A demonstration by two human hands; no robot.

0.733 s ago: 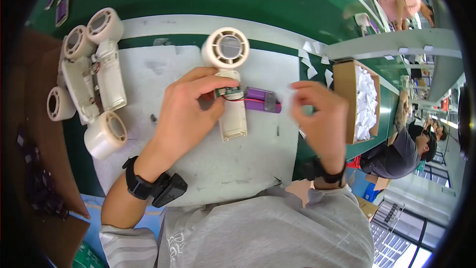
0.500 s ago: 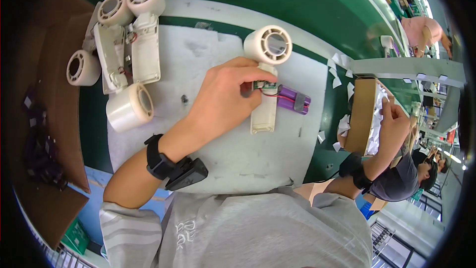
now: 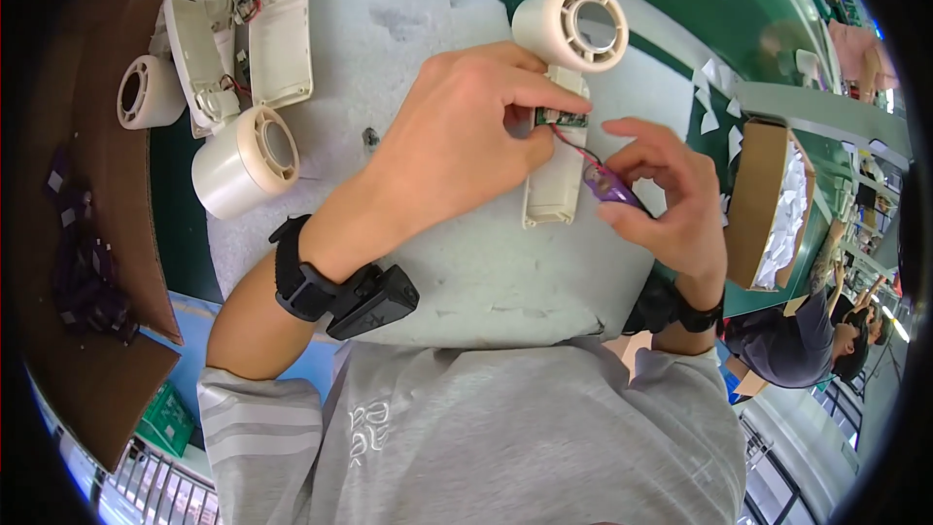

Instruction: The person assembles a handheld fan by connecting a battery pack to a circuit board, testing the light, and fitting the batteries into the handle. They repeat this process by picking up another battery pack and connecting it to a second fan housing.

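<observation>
A cream handheld fan with a round head (image 3: 544, 27) lies on the padded mat, its long handle shell (image 3: 556, 185) uncovered and pointing toward me. My left hand (image 3: 466, 122) reaches over the handle, thumb and index finger closed around a small green circuit board (image 3: 564, 118). Red and dark wires (image 3: 575, 143) run from the board to a purple battery pack (image 3: 614, 189). To the right of the handle, my right hand (image 3: 680, 194) has its fingers curled round that pack; they partly cover it. Whether a small paper piece is also in the right hand, I cannot tell.
At left stand several more cream fans and handle shells (image 3: 282, 49), beside a brown carton (image 3: 102, 233) of purple packs. A carton of white paper pieces (image 3: 763, 199) sits at right, with loose pieces (image 3: 709, 97) nearby. Another person (image 3: 792, 345) sits beyond it.
My right hand has moved left from the paper carton to the battery pack and taken hold of it. The pack is turned and lifted at the handle's side. My left hand stays at the board.
</observation>
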